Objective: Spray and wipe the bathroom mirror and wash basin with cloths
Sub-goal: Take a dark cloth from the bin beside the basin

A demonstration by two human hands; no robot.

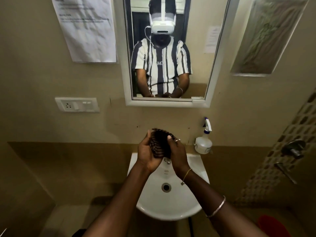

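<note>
1. Mirror: white-framed, fixed to the wall above the basin. It hangs within arm's reach, facing the person and reflecting their torso. No spray or streaks can be made out on the glass.
2. Wash basin: white, rounded front, directly below the hands. Bowl looks dry and the drain is open.
3. Paper notice: taped to the wall left of the mirror. Text is too blurred to read.
4. Left hand and right hand: raised over the basin's rear edge, palms facing. Each grip is curled round the cloth from its own side, probably bunching it into a pad for wiping.
5. Cloth: dark, ribbed, held between both hands above the tap.
6. Spray bottle: white, blue-collared trigger, upright against the wall just beside the basin's rear right corner. Nobody holds it, and it sits within easy reach of the right hand.
</note>
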